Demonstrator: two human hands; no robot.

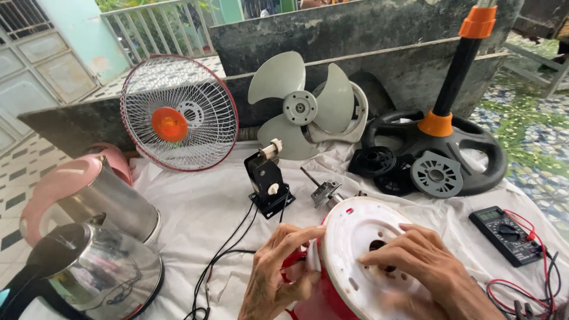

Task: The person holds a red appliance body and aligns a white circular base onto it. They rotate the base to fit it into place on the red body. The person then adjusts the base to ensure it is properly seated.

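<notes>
Left hand (278,275) clamped on red-and-white fan housing (355,249) edge. Right hand (424,261) lying flat, fingers spread, across its white face. Multimeter (507,234) nearby

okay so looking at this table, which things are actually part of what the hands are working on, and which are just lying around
In hand:
left hand and right hand, both on the white round housing with its red part

Lying about:
fan blade
wire fan guard
black stand base
small black motor
multimeter
two steel kettles

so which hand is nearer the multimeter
Right. The right hand lies on the white fan housing, just beside the multimeter; the left hand is farther, across the housing.
</notes>
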